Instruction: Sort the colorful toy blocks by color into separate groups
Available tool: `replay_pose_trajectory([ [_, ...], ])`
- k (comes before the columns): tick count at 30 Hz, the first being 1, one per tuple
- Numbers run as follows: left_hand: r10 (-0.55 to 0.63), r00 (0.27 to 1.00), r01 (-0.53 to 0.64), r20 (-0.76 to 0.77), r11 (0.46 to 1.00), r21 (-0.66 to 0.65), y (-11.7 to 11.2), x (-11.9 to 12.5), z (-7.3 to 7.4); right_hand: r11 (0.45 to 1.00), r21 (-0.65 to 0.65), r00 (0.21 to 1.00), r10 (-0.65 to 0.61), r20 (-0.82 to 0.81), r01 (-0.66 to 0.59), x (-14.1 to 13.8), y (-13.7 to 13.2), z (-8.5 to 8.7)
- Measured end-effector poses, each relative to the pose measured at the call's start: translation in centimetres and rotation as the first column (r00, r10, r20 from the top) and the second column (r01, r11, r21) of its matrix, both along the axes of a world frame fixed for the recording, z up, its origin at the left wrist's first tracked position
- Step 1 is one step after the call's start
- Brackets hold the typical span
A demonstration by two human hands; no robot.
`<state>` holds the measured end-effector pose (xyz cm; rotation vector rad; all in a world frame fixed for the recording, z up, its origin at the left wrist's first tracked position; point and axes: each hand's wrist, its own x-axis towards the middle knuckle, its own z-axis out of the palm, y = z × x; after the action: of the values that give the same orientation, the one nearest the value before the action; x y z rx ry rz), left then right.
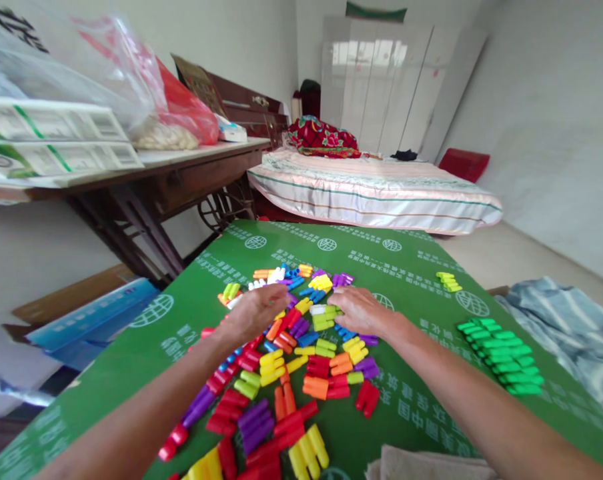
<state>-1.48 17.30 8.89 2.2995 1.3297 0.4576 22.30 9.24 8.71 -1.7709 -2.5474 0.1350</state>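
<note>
Beyond the far edge, a bed (381,193) with a striped pale sheet; nearer, a green printed table (431,320) fills the middle. On it, mixed plastic pronged building blocks (271,367) spread in a long loose heap, left of centre to near edge: red, purple, yellow, orange, blue, lime, white. Bright green blocks (504,353) sit in a tidy group at right, well apart from the heap. Both hands over the heap's far part: left hand (259,308) half-curled, grip hidden, can't tell if it has anything; right hand (356,310) part-bent, fingers down beside a white block (320,309) and lime ones, contact or hold unclear. Smallest set, lime-yellow blocks (448,281), beyond the green group. Step in hand reads as picking by colour among mixed blocks, sorting clearly unfinished. Next move likely calls for a fingertip pinch on one block, without dragging its close neighbours.
</note>
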Motion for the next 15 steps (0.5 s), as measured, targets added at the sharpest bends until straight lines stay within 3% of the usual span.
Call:
replay_pose_trajectory([
  [4,-0.153,0.982,0.170,0.110,0.971,-0.168,-2.5,5.0,-0.4,0.997,0.064,0.999,0.044,-0.032,-0.042,-0.5,-1.0,0.8],
  [8,-0.162,0.967,0.220,0.198,0.921,-0.321,-2.6,6.7,-0.5,0.994,0.086,0.998,0.063,0.030,-0.065,0.4,-2.0,1.7],
  [11,-0.126,0.968,0.193,0.218,0.927,-0.323,-1.5,7.0,-0.8,0.996,0.082,0.997,0.031,0.074,-0.037,2.2,-2.5,1.9],
  [15,-0.080,0.982,0.114,0.169,0.973,-0.203,0.6,7.5,-1.6,0.990,0.039,0.990,-0.136,0.040,0.135,5.2,-3.0,1.5],
])
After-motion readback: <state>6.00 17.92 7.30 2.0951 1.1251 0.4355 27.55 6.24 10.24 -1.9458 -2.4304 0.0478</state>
